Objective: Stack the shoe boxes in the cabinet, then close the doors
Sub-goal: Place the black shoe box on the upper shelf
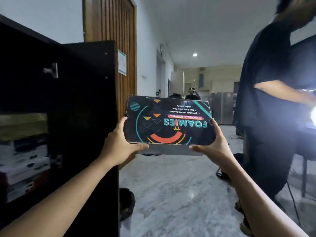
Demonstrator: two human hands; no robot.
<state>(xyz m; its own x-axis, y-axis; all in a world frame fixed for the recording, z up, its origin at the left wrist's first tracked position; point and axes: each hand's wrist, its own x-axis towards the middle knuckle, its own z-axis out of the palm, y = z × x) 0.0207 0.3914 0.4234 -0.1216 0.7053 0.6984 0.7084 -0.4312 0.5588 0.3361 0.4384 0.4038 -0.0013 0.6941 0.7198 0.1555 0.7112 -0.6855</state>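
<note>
Shoe box held in air, upside-down print, left hand and right hand gripping its ends; open cabinet door at left; bystander at right

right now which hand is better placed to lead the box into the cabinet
Left. The left hand grips the Skechers Foamies shoe box on the side nearest the open black cabinet; the right hand holds the far end.

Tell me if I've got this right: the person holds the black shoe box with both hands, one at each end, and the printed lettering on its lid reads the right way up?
Not quite. The head view shows the shoe box held by the left hand and right hand, one at each end, but the lettering on its lid is upside down.
</note>
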